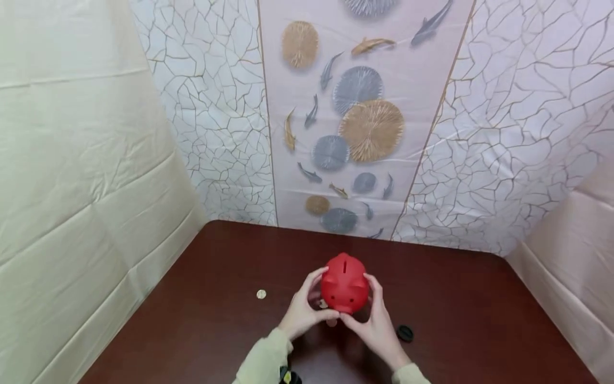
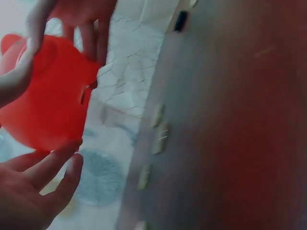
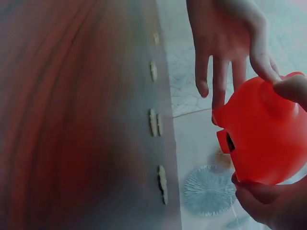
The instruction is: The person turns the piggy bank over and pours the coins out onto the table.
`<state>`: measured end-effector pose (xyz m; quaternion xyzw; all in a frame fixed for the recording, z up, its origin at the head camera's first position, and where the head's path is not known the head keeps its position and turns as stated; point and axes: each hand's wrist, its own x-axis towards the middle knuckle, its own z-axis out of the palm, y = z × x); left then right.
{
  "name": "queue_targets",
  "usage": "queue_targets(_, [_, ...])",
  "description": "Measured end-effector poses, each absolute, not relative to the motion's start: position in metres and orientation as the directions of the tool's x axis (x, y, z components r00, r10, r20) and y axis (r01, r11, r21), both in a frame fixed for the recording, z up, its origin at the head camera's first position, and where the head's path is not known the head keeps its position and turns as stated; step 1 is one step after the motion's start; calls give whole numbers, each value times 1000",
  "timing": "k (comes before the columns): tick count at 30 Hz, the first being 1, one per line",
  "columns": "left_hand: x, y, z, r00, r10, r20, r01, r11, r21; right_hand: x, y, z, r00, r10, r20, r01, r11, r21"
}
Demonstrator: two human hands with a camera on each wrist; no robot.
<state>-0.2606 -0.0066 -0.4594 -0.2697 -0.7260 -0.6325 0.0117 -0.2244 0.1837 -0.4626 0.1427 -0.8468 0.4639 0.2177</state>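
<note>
Head view: Both hands cradle a red piggy bank (image 1: 344, 283) just above the dark table (image 1: 479, 320), left hand (image 1: 303, 312) and right hand (image 1: 376, 320) curled on its flanks; a coin (image 1: 261, 294) and a black cap (image 1: 405, 333) lie nearby.
Left wrist: Fingers (image 2: 57, 163) reach under the bank's smooth shell (image 2: 48, 96).
Right wrist: The slot (image 3: 230, 142) shows; fingertips pinch the rounded body (image 3: 268, 139).
Handling: Likely light, rigid, slippery plastic; best gripped on both flanks.

Red plastic piggy bank (image 1: 345, 284), glossy, round-bodied. Upright, coin slot on top, snout facing the camera. Held just above the dark wooden table (image 1: 479, 320), near its centre, slightly toward the front edge.
</note>
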Motion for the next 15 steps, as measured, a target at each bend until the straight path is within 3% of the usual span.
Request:
queue_targets(7, [-266, -9, -479, -856, 407, 320, 393, 108, 913, -219, 185, -468, -920, -21, 391, -345, 517, -784])
queue_targets(15, [-266, -10, -481, -844, 419, 334, 411, 107, 905, -220, 189, -471, -909, -94, 406, -386, 559, -734])
